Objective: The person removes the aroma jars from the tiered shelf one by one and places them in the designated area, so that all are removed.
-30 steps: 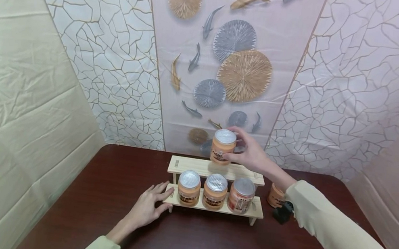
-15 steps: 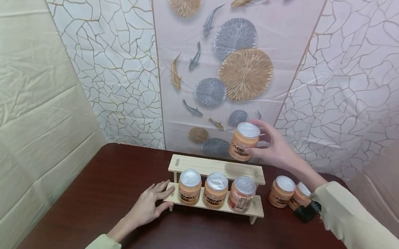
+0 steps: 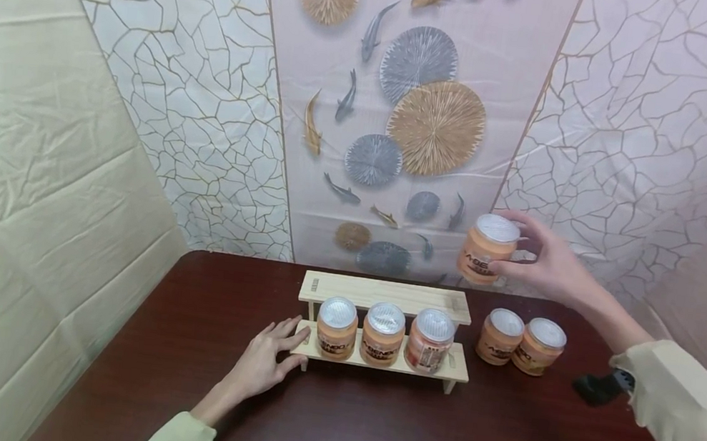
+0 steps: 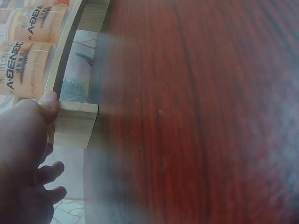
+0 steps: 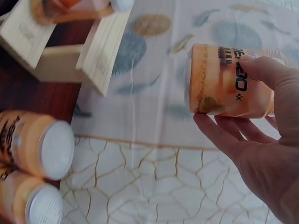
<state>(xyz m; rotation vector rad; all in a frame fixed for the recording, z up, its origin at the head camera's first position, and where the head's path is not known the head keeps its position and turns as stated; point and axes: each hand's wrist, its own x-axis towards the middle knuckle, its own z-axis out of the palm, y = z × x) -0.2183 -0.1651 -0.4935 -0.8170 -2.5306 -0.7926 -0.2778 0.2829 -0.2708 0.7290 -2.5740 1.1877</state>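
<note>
My right hand (image 3: 546, 261) holds an orange jar (image 3: 486, 252) with a silvery lid in the air, right of and above a two-tier wooden rack (image 3: 384, 297). In the right wrist view, thumb and fingers wrap the jar (image 5: 219, 84) from opposite sides. My left hand (image 3: 264, 362) grips the left end of the rack's lower shelf; the left wrist view has its thumb against the shelf edge (image 4: 58, 74). On that lower shelf stand three similar jars, the left jar (image 3: 336, 337), the middle jar (image 3: 382, 342) and the right jar (image 3: 429, 350), whose label side looks different.
Two more jars, the nearer-rack jar (image 3: 499, 343) and the outer jar (image 3: 537, 351), stand side by side on the dark red-brown table (image 3: 332, 427), right of the rack. A patterned cloth (image 3: 361, 207) hangs behind the table. Pale cloth (image 3: 55, 232) hangs at the left side.
My right hand has carried the jar from above the upper shelf rightward, past the rack's right end. The two jars on the table have come into fuller view. My left hand stays put.
</note>
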